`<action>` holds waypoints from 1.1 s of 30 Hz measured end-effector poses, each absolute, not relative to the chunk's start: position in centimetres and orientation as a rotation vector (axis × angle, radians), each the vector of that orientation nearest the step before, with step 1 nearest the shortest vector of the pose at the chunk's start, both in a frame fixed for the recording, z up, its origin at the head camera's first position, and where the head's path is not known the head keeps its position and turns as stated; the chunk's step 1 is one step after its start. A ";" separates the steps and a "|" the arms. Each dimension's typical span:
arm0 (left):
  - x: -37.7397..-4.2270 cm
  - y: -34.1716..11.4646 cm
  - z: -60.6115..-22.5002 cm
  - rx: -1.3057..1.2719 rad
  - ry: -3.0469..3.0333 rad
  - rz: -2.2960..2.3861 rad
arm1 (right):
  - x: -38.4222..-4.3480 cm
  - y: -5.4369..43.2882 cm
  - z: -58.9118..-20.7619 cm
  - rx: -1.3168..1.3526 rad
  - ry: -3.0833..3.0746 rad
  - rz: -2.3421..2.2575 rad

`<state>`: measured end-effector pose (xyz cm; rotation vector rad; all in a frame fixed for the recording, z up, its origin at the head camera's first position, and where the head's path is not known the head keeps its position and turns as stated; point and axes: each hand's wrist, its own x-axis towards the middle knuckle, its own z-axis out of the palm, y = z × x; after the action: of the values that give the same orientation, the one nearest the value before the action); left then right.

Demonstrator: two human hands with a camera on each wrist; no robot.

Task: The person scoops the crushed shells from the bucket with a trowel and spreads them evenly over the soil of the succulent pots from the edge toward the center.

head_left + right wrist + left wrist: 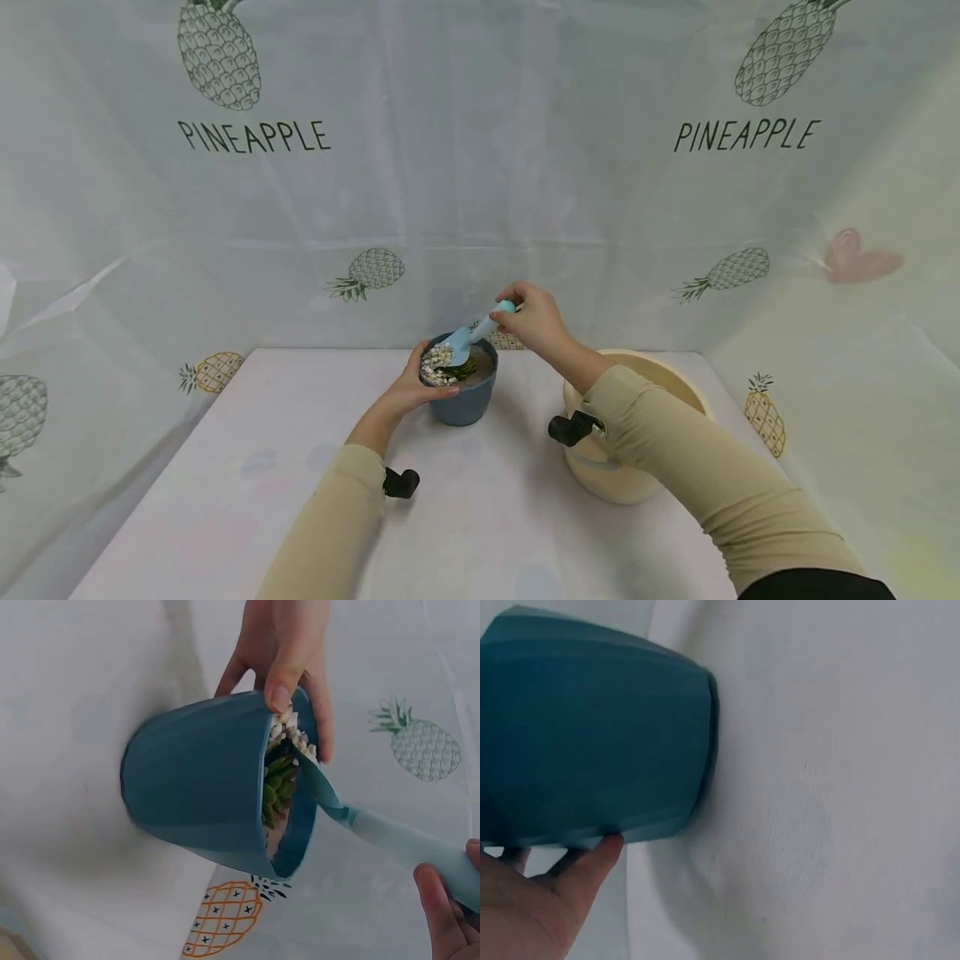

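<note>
Blue pot near far edge of worktop: both hands engaged

The blue pot is standing on the worktop, close to upright, with its mouth facing up. The left hand is holding it from the side; that grip is clamped on the pot, the thumb bearing on the rim and the fingers spreading along the outer wall. The right hand is pinching a light-blue scoop by the handle end, its grip closed on the handle between thumb and fingers. The scoop's blade is slanting down into the pot and meeting white stones, which are lying on the left hand's side. A green succulent is sitting beside them (its lower parts are not visible), and bare soil is showing opposite. A beige bucket is standing to the right, partly hidden by the right sleeve; its contents cannot be determined. A pineapple-print sheet is hanging behind.
</note>
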<state>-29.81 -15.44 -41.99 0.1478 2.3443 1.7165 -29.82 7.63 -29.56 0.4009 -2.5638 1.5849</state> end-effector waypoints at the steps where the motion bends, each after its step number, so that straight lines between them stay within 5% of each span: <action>1: -29.7 -15.3 -42.0 0.140 2.347 1.725 | -29.8 7.6 -29.5 0.407 -2.564 1.581; 33: -27.6 -12.9 -42.5 -0.114 2.537 1.830 | -29.5 7.0 -28.6 0.540 -2.621 1.391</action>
<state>-27.58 -12.90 -42.52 -0.1139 2.5367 1.8304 -29.51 7.00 -28.58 0.5401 -2.6207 1.3914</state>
